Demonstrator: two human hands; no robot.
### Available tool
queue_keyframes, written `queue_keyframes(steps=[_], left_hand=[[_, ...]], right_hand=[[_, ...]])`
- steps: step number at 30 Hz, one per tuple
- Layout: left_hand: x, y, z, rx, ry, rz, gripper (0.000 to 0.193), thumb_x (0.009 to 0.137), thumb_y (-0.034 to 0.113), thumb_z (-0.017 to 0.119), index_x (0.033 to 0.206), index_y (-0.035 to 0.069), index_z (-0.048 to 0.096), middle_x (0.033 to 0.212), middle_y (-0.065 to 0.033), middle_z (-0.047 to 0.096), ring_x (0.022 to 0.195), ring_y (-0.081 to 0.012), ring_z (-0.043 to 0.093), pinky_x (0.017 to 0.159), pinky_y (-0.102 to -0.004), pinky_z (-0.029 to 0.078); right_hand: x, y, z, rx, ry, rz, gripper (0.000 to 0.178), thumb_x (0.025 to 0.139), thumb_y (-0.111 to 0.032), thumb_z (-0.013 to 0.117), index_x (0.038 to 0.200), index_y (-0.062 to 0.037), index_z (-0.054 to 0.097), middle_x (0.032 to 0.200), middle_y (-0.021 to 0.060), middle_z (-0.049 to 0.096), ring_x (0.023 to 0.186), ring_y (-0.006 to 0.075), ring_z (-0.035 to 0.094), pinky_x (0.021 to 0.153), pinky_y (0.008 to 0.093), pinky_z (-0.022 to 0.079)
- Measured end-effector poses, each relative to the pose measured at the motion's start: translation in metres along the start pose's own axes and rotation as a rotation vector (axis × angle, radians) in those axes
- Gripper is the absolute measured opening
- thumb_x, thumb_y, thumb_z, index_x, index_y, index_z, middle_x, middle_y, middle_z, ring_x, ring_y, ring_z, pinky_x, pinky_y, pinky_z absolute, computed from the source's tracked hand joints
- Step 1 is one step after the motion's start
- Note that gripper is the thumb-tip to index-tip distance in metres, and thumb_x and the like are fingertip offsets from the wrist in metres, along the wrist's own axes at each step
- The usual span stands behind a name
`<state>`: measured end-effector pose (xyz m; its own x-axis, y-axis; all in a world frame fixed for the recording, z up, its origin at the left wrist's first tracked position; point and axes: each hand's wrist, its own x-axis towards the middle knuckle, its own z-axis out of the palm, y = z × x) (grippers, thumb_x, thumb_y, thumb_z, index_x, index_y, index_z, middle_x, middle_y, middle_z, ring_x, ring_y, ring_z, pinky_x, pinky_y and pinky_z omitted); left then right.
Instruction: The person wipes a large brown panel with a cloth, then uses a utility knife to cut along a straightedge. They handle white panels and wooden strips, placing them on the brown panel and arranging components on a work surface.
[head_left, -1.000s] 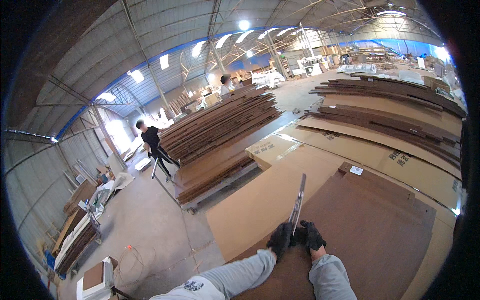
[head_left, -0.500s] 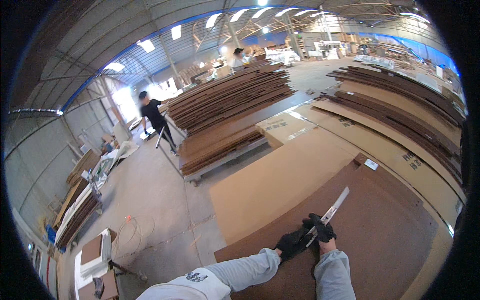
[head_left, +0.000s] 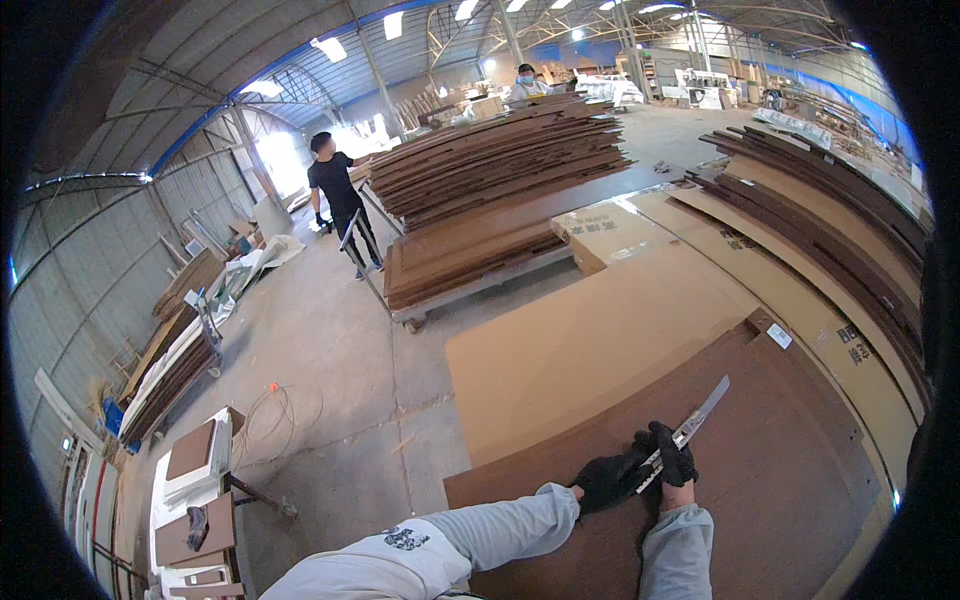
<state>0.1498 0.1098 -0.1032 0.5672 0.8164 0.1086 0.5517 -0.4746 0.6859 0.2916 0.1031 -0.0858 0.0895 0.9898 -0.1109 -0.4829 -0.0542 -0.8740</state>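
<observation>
**A:** So the place is a huge workshop with an arched metal roof (head_left: 220,60) and a grey concrete floor (head_left: 350,420). There's a tall stack of brown boards (head_left: 500,160) further back. A person in black (head_left: 338,195) stands at its left end with an arm out toward it, and another person (head_left: 527,93) is behind it.

**B:** Nice, what's up close?

**A:** One big brown board (head_left: 760,460) lying over a cardboard sheet (head_left: 580,360). White label (head_left: 779,336) right by the board's far corner. Off to the left, a smaller brown panel (head_left: 190,450) sits on some white pieces.

**B:** And the hands?

**A:** Both in black gloves, grey sleeves, close together over the board. The right hand (head_left: 672,458) has a long, flat metal strip (head_left: 708,406), silver, with its fingers curled tight around the middle.

**B:** Left one too?

**A:** The left hand (head_left: 610,483) is just beside the strip's lower end. Dark glove on dark glove, so honestly can't tell if those fingers are pinching it or just resting there.

**B:** Where's the strip exactly?

**A:** Over the middle of the board, in from the far edge, slanted with its tip toward the labelled corner. Can't tell if it touches the board.
</observation>
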Motion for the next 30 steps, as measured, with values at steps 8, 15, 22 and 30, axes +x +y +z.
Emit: queue_keyframes(steps=[8,15,22,30], left_hand=[[0.001,0.002,0.002,0.011,0.038,0.033,0.034,0.090,0.033,0.044,0.116,0.012,0.047,0.090,-0.0187,0.061,0.077,-0.0370,0.060,0.064,-0.0450,0.048],[0.002,0.002,-0.005,0.029,-0.041,-0.001,0.045,0.089,0.034,0.045,0.129,0.013,0.039,0.100,-0.0195,0.059,0.082,-0.0370,0.060,0.068,-0.0421,0.049],[0.002,0.012,-0.008,0.003,-0.042,-0.016,0.044,0.090,0.034,0.044,0.128,0.013,0.040,0.096,-0.0167,0.060,0.078,-0.0327,0.062,0.065,-0.0391,0.050],[0.005,0.007,-0.005,0.011,-0.081,-0.087,0.034,0.092,0.031,0.042,0.117,0.010,0.046,0.083,-0.0153,0.061,0.073,-0.0305,0.062,0.063,-0.0376,0.050]], right_hand=[[0.003,0.000,-0.001,0.034,-0.009,0.043,0.040,0.088,-0.028,0.054,0.116,0.0003,0.050,0.098,0.0178,0.061,0.086,0.0270,0.061,0.074,0.0352,0.051],[0.003,-0.004,0.004,0.010,0.005,0.060,0.040,0.087,-0.028,0.055,0.115,-0.0001,0.051,0.098,0.0177,0.061,0.086,0.0272,0.060,0.074,0.0353,0.051],[-0.011,-0.014,0.009,0.087,-0.002,0.046,0.039,0.086,-0.025,0.056,0.116,-0.0010,0.051,0.099,0.0164,0.061,0.085,0.0261,0.060,0.074,0.0353,0.051],[-0.003,0.000,0.002,-0.071,-0.097,-0.079,0.035,0.086,-0.021,0.056,0.113,0.0004,0.053,0.095,0.0143,0.063,0.082,0.0230,0.060,0.074,0.0323,0.050]])
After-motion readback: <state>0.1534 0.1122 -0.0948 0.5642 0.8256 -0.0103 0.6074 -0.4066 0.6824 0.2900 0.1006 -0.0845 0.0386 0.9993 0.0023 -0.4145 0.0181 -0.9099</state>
